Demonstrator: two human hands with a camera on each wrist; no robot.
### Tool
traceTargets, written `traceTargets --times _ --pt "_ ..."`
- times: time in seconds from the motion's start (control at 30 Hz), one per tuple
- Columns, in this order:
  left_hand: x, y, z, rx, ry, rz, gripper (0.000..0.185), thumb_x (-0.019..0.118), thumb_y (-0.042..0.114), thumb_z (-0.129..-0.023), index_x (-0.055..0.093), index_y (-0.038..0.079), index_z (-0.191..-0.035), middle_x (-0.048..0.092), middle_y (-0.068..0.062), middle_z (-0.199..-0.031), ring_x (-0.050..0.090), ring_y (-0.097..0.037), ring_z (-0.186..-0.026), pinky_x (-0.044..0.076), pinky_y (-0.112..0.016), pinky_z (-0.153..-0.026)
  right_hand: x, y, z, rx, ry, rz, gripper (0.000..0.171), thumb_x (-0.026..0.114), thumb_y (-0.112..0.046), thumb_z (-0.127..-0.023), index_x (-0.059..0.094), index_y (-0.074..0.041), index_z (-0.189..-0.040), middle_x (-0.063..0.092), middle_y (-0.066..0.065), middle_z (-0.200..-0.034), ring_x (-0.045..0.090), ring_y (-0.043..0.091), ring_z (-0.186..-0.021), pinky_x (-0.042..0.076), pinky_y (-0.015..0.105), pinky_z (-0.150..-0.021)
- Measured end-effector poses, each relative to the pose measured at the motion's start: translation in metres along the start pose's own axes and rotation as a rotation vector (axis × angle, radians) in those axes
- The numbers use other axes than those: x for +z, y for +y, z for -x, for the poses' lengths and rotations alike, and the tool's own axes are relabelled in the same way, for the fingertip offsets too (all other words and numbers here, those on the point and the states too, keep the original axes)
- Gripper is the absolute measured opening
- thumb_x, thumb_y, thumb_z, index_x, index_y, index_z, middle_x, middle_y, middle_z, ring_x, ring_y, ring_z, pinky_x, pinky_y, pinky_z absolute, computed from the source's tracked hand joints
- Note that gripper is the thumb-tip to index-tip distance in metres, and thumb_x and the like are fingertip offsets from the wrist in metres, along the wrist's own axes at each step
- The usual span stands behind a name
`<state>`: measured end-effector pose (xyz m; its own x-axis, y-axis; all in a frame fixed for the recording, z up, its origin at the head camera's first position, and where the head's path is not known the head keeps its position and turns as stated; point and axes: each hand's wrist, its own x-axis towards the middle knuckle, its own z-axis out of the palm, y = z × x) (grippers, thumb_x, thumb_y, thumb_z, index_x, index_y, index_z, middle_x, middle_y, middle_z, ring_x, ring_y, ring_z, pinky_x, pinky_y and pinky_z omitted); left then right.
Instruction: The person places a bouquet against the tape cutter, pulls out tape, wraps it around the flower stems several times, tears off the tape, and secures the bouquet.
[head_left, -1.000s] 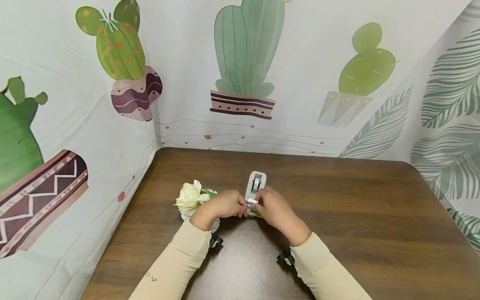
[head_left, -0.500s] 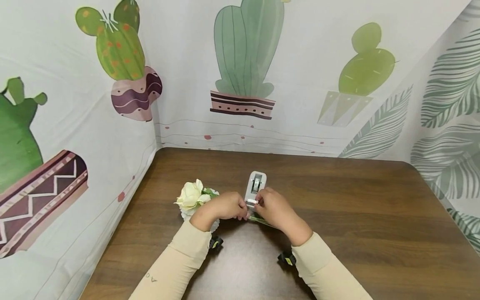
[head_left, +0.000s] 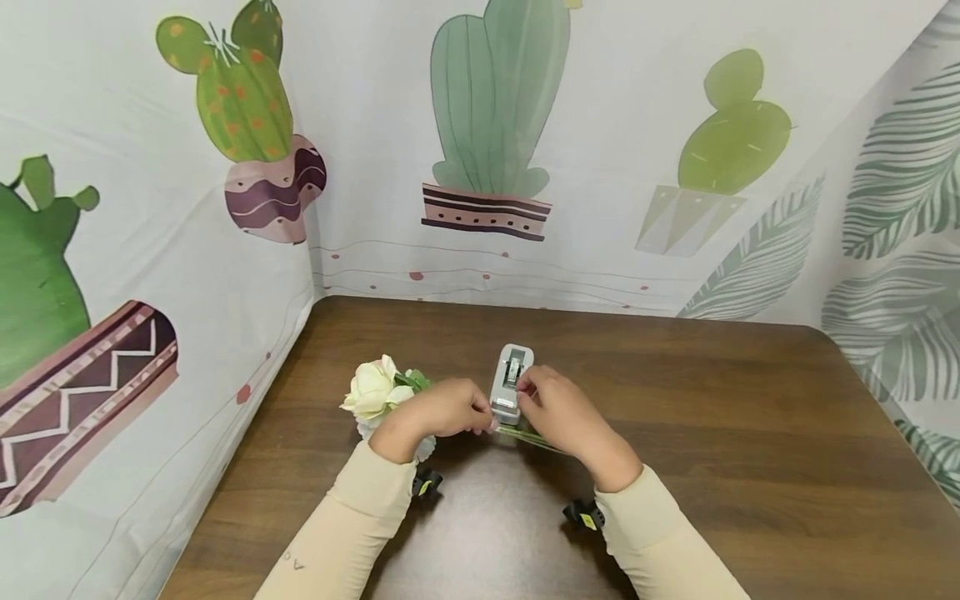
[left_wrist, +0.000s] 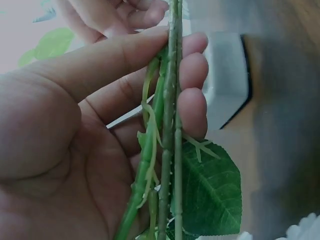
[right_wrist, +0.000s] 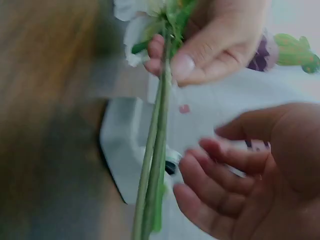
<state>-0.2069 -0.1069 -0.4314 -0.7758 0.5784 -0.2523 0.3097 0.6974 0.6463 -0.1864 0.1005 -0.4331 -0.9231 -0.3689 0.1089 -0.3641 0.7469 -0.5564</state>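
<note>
My left hand grips a bunch of artificial flower stems between thumb and curled fingers. A cream rose heads the bunch, left of that hand, with white blooms partly hidden under the wrist. The bare stem ends point right. My right hand hovers beside the tape dispenser and above the stem ends. In the right wrist view, its fingers are loosely bent and apart from the stems, with nothing visible between them. A pale grey tape dispenser stands just beyond both hands.
The dark wooden table extends to the right and behind the dispenser. A white cloth backdrop printed with cacti and leaves rises along its back and left edges. A green leaf hangs beside the stems.
My right hand has come off the dispenser's front end and shifted slightly up and right. More of the stems now shows between the hands. The left hand keeps its grip, nearly in place.
</note>
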Motion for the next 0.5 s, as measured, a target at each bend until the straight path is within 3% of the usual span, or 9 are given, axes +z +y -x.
traceTargets --times 0.23,0.5 --pt "-0.009 0.008 0.007 0.017 0.045 -0.039 0.019 0.062 0.014 -0.091 0.074 0.007 -0.079 0.053 0.010 -0.065 0.042 -0.006 -0.060 0.036 -0.022 -0.057 -0.012 0.009 0.005 -0.101 -0.191 -0.082 0.015 0.063 -0.026 -0.100 0.069 -0.012 -0.100 0.069 -0.003 -0.092 0.061 0.007 -0.083 0.052 0.027 -0.077" --pt "-0.018 0.014 0.013 -0.024 0.103 -0.059 0.016 0.066 0.019 -0.095 0.079 0.011 -0.088 0.060 0.009 -0.070 0.046 -0.007 -0.063 0.039 -0.023 -0.059 -0.013 0.015 0.006 -0.147 -0.294 -0.097 0.015 0.063 -0.027 -0.100 0.072 -0.015 -0.099 0.070 -0.004 -0.083 0.059 0.005 -0.073 0.049 0.024 -0.068"
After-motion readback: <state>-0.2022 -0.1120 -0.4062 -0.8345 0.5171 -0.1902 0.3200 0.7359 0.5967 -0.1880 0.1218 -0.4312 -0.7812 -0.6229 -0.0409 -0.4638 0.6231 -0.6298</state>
